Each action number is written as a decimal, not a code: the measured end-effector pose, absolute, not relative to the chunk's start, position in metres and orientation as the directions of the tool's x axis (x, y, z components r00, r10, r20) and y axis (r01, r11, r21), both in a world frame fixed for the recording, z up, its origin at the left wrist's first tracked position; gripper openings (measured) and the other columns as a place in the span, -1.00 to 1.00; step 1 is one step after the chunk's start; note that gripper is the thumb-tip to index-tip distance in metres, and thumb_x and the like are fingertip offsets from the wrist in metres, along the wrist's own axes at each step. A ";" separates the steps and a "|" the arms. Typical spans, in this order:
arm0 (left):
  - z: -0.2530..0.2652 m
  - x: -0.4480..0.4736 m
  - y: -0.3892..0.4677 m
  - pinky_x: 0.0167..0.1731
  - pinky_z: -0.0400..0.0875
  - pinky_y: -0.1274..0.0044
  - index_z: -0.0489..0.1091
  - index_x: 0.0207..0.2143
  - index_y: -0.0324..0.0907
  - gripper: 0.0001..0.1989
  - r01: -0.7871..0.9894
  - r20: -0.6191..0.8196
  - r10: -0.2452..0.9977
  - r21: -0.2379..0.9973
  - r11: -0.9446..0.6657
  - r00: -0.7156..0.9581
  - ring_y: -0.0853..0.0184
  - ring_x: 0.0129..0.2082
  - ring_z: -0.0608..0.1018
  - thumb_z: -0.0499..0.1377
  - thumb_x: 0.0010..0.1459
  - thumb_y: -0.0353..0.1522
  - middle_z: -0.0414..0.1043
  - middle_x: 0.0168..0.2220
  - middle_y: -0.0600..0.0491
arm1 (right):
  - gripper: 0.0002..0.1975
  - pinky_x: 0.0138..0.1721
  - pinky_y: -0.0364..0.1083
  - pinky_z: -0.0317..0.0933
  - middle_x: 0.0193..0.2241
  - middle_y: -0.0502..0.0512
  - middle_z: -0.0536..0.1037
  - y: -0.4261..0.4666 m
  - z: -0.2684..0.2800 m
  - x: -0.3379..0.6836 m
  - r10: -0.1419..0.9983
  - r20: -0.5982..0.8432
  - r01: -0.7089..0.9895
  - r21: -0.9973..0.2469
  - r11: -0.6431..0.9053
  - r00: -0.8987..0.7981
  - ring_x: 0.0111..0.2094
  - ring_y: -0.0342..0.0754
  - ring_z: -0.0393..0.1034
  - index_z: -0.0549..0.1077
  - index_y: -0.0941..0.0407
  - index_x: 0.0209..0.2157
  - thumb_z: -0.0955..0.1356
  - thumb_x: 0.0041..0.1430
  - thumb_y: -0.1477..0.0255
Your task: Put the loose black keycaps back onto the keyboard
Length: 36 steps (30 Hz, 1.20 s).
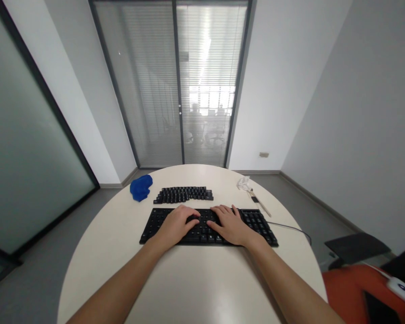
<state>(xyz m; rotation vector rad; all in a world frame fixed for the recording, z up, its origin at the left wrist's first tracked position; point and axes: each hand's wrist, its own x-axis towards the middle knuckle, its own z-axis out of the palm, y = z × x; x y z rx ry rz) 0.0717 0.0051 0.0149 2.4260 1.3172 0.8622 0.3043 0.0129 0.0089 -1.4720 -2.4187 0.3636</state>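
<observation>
We spread right hand (232,226) on keyboard (204,233), likely bracing it; left hand (176,225) curled, can't tell grip; loose keys (182,195) rowed, presumably for order.

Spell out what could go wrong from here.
The loose keycaps just beyond the keyboard might scatter if the left hand or right hand pushes it forward. The cable, running to the table's right edge, could snag and drag the keyboard.

Keyboard (203,228) is all black, loose keycaps (184,194) too. Surface (202,283) is cream, cloth (141,188) vivid blue, chair seat (346,285) orange-red, blinds (209,58) finely striped.
</observation>
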 end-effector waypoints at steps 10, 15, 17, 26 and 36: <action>0.016 0.058 0.003 -0.06 0.34 0.48 0.57 -0.20 -0.06 -0.88 0.631 0.268 0.816 0.526 -0.570 0.513 0.26 -0.14 0.55 0.31 0.19 -0.34 0.60 -0.19 0.11 | -0.53 0.32 0.38 -0.27 0.17 0.25 0.44 0.014 0.005 0.302 0.876 0.220 0.827 -0.292 0.480 -0.430 0.24 0.20 0.21 0.38 0.06 0.16 0.22 0.37 0.11; 0.019 0.059 0.001 -0.03 0.33 0.49 0.58 -0.20 -0.06 -0.88 0.624 0.244 0.809 0.532 -0.572 0.534 0.27 -0.13 0.55 0.32 0.18 -0.35 0.61 -0.19 0.13 | -0.61 0.28 0.24 -0.01 0.12 0.20 0.49 0.017 0.008 0.302 0.800 0.301 0.731 -0.327 0.598 -0.519 0.17 0.11 0.30 0.43 0.05 0.11 0.26 0.36 0.19; 0.020 0.059 0.001 -0.02 0.33 0.48 0.58 -0.20 -0.07 -0.89 0.614 0.251 0.800 0.531 -0.584 0.545 0.27 -0.12 0.55 0.31 0.19 -0.35 0.61 -0.18 0.11 | -0.65 0.22 0.13 0.11 0.06 0.18 0.53 0.016 0.012 0.300 0.750 0.331 0.664 -0.349 0.662 -0.573 0.11 0.08 0.35 0.46 0.06 0.08 0.27 0.36 0.23; 0.017 0.060 0.001 -0.02 0.31 0.43 0.60 -0.22 -0.04 -0.91 0.614 0.294 0.751 0.440 -0.655 0.591 0.26 -0.15 0.57 0.30 0.22 -0.30 0.63 -0.21 0.11 | -0.71 0.16 0.03 0.18 -0.04 0.11 0.60 0.009 0.022 0.294 0.679 0.287 0.546 -0.424 0.722 -0.675 0.03 0.04 0.42 0.55 0.05 0.00 0.28 0.36 0.32; 0.027 0.063 -0.007 -0.01 0.27 0.40 0.58 -0.18 -0.07 -0.88 0.591 0.283 0.661 0.299 -0.750 0.695 0.27 -0.13 0.55 0.23 0.28 -0.35 0.60 -0.16 0.08 | -0.73 0.13 -0.01 0.22 -0.04 0.12 0.60 0.010 0.021 0.294 0.672 0.306 0.520 -0.449 0.727 -0.675 0.01 0.01 0.44 0.57 0.07 -0.05 0.29 0.35 0.34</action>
